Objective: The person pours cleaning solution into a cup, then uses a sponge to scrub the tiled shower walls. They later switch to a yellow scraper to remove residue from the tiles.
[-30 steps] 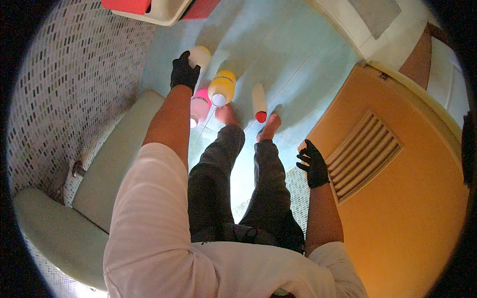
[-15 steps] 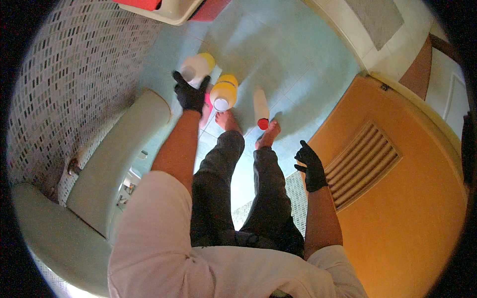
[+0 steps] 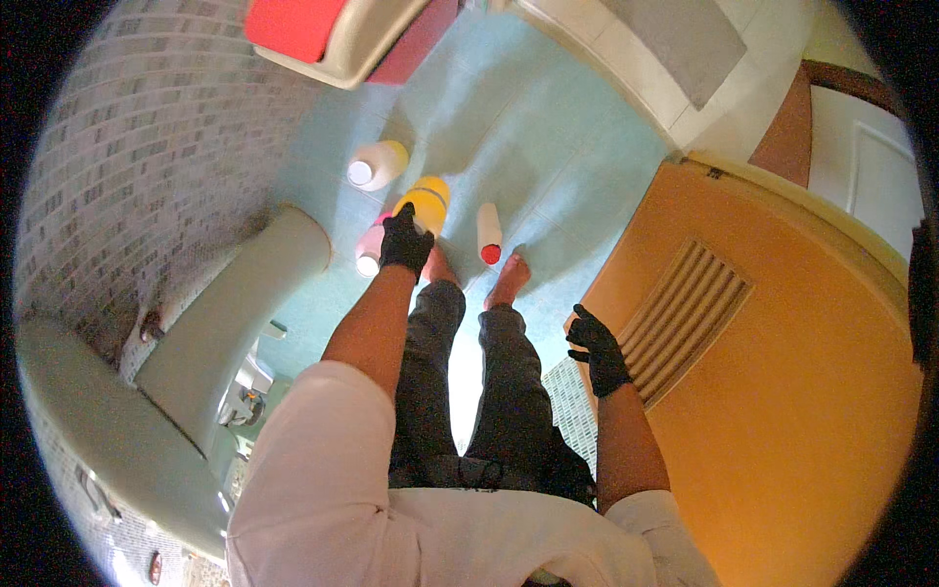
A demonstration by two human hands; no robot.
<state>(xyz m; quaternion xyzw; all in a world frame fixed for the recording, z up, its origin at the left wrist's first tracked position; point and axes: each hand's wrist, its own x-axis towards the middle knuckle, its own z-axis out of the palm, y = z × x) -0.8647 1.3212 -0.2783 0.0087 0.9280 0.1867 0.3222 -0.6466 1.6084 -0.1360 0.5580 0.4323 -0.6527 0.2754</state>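
Observation:
My left hand (image 3: pixel 406 240), in a black glove, reaches down to a yellow bottle (image 3: pixel 428 199) on the floor. Its fingers close around the bottle's top and hide the cap. A pink bottle with a white cap (image 3: pixel 370 243) stands just left of that hand, partly behind it. Farther off is a pale bottle with a yellow lower part and white cap (image 3: pixel 381 162). A slim white bottle with a red cap (image 3: pixel 489 227) stands by my right foot. My right hand (image 3: pixel 597 349), also black-gloved, is empty beside an orange door, its fingers loosely bent and apart.
The orange door with a slatted vent (image 3: pixel 690 318) fills the right side. A pale green toilet or basin-like fixture (image 3: pixel 235 293) lies left, by the mosaic-tiled wall (image 3: pixel 176 137). At the top is a cream container with a red part (image 3: pixel 337 59). A grey mat (image 3: pixel 685 44) lies beyond the doorsill.
My left hand has moved from beside the pale bottle to the top of the yellow one and closed there. The right hand stays empty near the door. The view has shifted slightly.

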